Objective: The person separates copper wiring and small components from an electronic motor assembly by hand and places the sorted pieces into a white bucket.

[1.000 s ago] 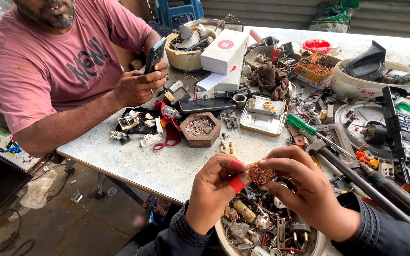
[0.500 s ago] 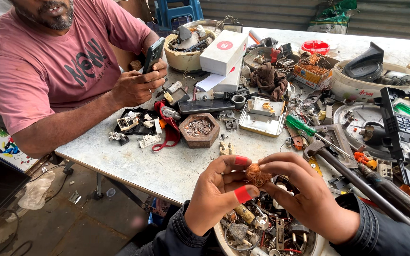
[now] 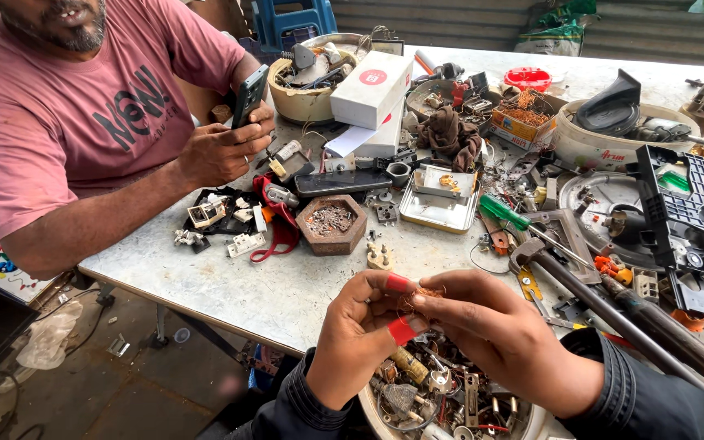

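My left hand [image 3: 364, 338] and my right hand [image 3: 503, 338] meet at the near edge of the table [image 3: 287, 285]. Both pinch a small tangle of thin copper wire [image 3: 424, 295] between their fingertips. Two fingers of the left hand wear red tape. Just under the hands sits a round bowl [image 3: 442, 395] filled with several metal scraps, screws and small parts.
Across the table a person in a pink shirt holds a dark phone [image 3: 248, 95]. A hexagonal wooden dish [image 3: 332, 224], a metal tray [image 3: 440, 195], a white box [image 3: 372, 88], a green-handled screwdriver [image 3: 505, 213], a hammer [image 3: 605, 305] and bowls of parts crowd the table.
Both hands have stayed together over the bowl, working the copper wire with small finger movements. The person opposite still holds the phone.
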